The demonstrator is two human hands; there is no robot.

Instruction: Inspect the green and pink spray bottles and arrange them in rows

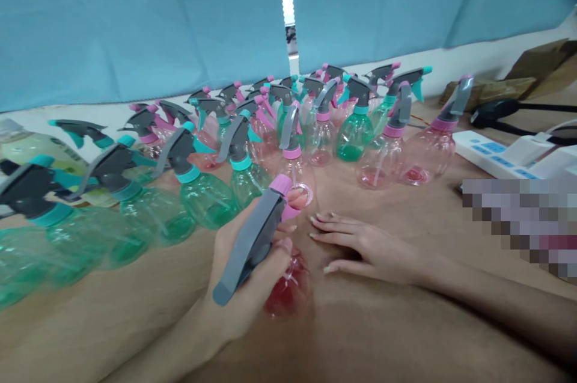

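A pink spray bottle (288, 290) with a grey and pink trigger head stands on the brown table. Around its neck and head my left hand (252, 269) is wrapped, fingers closed. My right hand (365, 248) lies palm down on the table just right of that bottle, fingers spread and holding nothing. Directly behind the held bottle stands another pink spray bottle (295, 172). Green spray bottles with turquoise collars, one of them a green bottle (210, 196), stand in a row to the left of my left hand.
Several more pink and green bottles, such as a green one (355, 136), crowd the back. A white power strip (491, 154) with plugs and black cables lies at right, near cardboard (509, 88). Blue cloth (135, 22) hangs behind. A blurred patch covers something at far right.
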